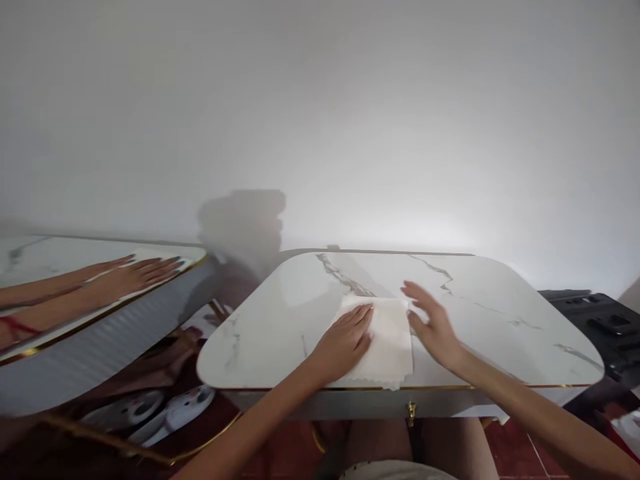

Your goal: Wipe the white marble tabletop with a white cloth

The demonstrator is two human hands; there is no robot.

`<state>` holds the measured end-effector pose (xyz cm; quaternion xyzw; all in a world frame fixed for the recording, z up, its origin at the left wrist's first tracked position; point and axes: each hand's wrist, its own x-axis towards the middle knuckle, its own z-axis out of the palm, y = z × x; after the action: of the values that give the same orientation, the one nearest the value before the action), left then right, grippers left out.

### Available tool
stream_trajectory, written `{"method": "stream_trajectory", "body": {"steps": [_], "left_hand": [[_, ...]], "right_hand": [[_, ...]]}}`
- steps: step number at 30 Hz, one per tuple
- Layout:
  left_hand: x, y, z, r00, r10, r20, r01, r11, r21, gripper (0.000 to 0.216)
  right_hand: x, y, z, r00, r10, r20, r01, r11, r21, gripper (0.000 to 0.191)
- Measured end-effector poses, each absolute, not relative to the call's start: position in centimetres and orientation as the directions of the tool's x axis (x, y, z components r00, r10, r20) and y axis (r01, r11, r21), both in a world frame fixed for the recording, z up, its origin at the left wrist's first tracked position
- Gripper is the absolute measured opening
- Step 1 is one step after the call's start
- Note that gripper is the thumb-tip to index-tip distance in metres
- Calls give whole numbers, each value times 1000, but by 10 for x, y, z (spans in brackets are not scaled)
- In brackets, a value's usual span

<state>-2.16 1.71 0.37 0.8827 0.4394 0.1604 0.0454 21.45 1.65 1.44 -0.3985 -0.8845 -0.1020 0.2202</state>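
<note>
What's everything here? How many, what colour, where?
Table: 1, veined white, front
Sheet: 1 or more, white, on table
Knob: 1, gold, table front
Other table: 1, white, left
Other sheet: 1 or more, white, other table
Co-worker's hands: 2, bare, other sheet
Slippers, maybe: 2, whitish, lower left
Moulded thing: 1, black, right
Wall: 1, grey, behind
Shadow: 1, grey, wall
Floor: 1, red, below
Legs: 2, bare, under table
Left hand: 1, bare, on sheet
Right hand: 1, bare, beside sheet

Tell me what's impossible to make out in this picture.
In the head view:
Tabletop under the white sheet: covered by sheet and left hand.
Co-worker's arms: upper parts cut off by the left edge.
Black object: right end cut off by the right edge.
White objects, lower left: blurred.
</note>
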Motion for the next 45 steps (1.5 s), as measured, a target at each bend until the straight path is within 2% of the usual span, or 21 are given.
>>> {"method": "stream_trajectory", "body": {"steps": [3, 9, 12, 17, 21, 25, 30, 36, 41, 45], "left_hand": [[-71, -15, 2, 431, 868, 246, 855, -480, 196, 57], [-153, -36, 11, 103, 977, 187, 967, -142, 212, 61], [-182, -21, 5, -46, 969, 244, 973, -12, 231, 57], [-223, 22, -19, -28, 920, 391, 977, -58, 207, 51], [-237, 62, -24, 1, 909, 417, 987, -68, 147, 47], [-232, 112, -20, -13, 901, 433, 994, -35, 104, 44], [-220, 186, -16, -19, 902, 431, 979, -71, 192, 44], [-200, 264, -10, 55, 902, 429, 950, -179, 254, 47], [-178, 307, -8, -114, 910, 399, 900, -76, 430, 54], [-168, 313, -8, -28, 930, 366, 899, -137, 416, 53]], "right_hand": [[153, 19, -2, -557, 702, 443, 734, 666, -132, 53], [13, 11, 13, -699, 685, 203, 663, 728, -174, 56], [-43, 17, 18, -665, 720, 197, 688, 694, -214, 60], [-96, 50, 15, -665, 728, 166, 712, 685, -154, 57], [-112, 90, 12, -646, 741, 181, 732, 669, -128, 54], [-109, 146, 4, -651, 719, 244, 700, 693, -171, 52], [-98, 217, -5, -583, 754, 302, 738, 647, -190, 49], [-74, 283, -4, -491, 806, 329, 803, 566, -188, 49], [-45, 305, -2, -434, 849, 303, 849, 497, -177, 51], [-35, 295, 0, -388, 877, 283, 884, 441, -154, 51]]}}
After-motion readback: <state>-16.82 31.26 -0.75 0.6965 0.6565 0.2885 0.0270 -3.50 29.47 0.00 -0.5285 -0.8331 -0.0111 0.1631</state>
